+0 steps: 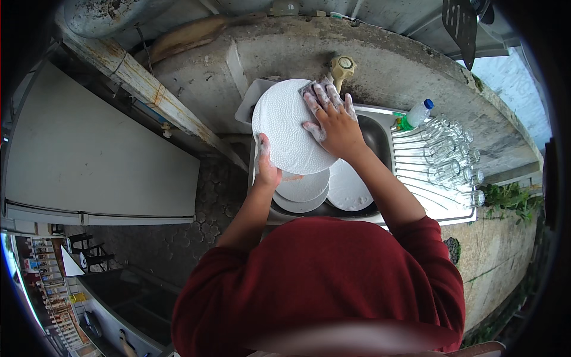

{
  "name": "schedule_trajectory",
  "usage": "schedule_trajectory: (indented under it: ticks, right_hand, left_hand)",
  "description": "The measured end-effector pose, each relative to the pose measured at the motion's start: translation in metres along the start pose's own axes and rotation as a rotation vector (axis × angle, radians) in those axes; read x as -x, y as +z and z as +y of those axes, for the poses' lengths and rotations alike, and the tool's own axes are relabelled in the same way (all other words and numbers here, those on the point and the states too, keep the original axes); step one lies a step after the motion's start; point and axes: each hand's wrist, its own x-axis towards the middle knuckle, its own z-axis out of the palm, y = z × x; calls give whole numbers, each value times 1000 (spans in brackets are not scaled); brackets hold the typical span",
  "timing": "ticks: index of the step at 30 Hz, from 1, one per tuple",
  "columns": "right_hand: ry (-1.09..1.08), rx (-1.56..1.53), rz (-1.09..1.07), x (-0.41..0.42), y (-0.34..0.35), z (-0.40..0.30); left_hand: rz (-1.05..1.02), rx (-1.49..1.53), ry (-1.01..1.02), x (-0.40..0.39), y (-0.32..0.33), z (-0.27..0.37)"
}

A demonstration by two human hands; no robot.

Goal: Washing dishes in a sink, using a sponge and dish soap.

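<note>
A large round white plate with a dimpled surface (290, 129) is tilted up over the sink. My left hand (267, 163) grips its lower left edge, thumb on the face. Soapy suds cover the fingers of my right hand (334, 116), which presses a dark scrubbing pad (307, 89) against the plate's upper right rim. Below, in the metal sink (379, 138), lie stacked plates (303, 187), the top one with an orange smear. Beside them rests another white plate (350, 185) with suds on it.
Several clear glass mugs (444, 172) lie on the ribbed drainboard (410, 192) at the right, near a bottle of green liquid (415, 116) with a blue cap. Behind the sink, a tap with a cream handle (343, 67) juts from the concrete wall. A grey plastic tub (250, 100) is partly behind the plate.
</note>
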Motion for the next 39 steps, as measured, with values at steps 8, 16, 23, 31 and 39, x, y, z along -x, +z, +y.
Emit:
schedule_trajectory:
  ticks: [8,16,23,31,39]
  right_hand:
    - [-305,-155,-181,26,10,-4]
    - [719,-1406,60,0,21,19]
    - [566,-1512,-19,43,-1,11]
    - [-239,-516,192,50,-68,22]
    - [-480,19,67,65,-72,22]
  left_hand:
    - [-131,49,47,-10,-14,22]
    - [-44,-60,60,-8,-25,2]
    - [159,80,109,-29,-22,-11]
    - [-154,223,-397,-24,18,38]
    - [158,41,-683,-19,40,9]
